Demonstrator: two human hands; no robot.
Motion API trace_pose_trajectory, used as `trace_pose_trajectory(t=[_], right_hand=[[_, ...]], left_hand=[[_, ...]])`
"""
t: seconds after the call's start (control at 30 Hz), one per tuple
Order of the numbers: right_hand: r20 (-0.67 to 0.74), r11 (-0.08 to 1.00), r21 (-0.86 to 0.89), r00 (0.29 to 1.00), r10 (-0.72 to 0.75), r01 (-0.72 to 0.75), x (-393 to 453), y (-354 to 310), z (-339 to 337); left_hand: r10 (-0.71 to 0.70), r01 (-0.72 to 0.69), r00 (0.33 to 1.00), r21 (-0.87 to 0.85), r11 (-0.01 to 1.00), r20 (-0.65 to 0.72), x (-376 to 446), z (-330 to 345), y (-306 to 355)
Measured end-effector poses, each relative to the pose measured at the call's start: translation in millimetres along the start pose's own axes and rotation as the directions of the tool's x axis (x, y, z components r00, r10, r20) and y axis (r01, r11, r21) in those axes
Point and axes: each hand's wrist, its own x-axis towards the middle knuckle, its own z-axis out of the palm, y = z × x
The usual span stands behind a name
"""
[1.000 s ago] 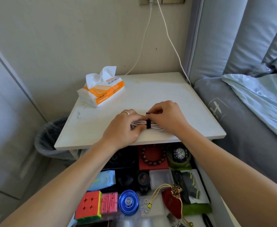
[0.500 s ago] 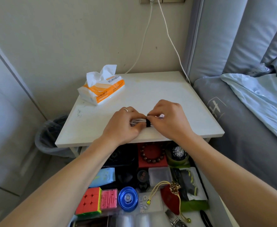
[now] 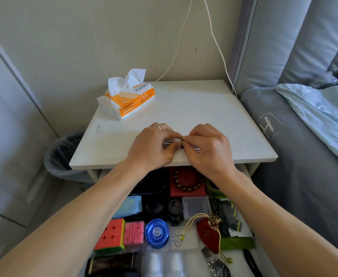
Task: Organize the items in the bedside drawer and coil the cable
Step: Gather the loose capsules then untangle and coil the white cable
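We see the bundled white cable (image 3: 171, 141) caught between our two hands at the front edge of the pale square bedside tabletop (image 3: 194, 108). Our left hand (image 3: 154, 146) curls its fingers around the bundle's left end, a silver ring on one finger. Our right hand (image 3: 208, 148) pinches the bundle at its middle, thumb and forefinger meeting the left hand's fingertips, and a short stretch of white cable peeks out beneath the right fingers. Both hands rest low over the tabletop with knuckles up and forearms reaching in from the bottom corners.

Most of the cable is covered by our fingers, so we cannot tell how many loops it has. A dark spot sits at the pinch point; what it is we cannot make out. Under our wrists the open bedside drawer (image 3: 260, 254) holds a red-faced puzzle cube (image 3: 110, 234), a pink maze block (image 3: 134, 232), a blue round yo-yo (image 3: 157, 232) and a brown bead bracelet (image 3: 188, 180) on a red box, the drawer's near end cut off by the frame.
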Motion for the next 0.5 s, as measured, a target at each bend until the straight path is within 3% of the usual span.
trace_pose_trajectory(t=[0.2,0.5], right_hand=[[0.019,0.965,-0.094,0.97,-0.242,0.243,-4.3,8.6,-4.3],[0.075,0.924,-0.15,0.936,-0.343,0.351,-3.5,8.1,-7.2]], left_hand=[[-0.072,0.072,0.997,-0.071,0.995,0.004,5.6,-0.4,-2.3],[-0.105,0.106,0.994,-0.102,0.989,0.013,7.6,-1.3,-1.1]])
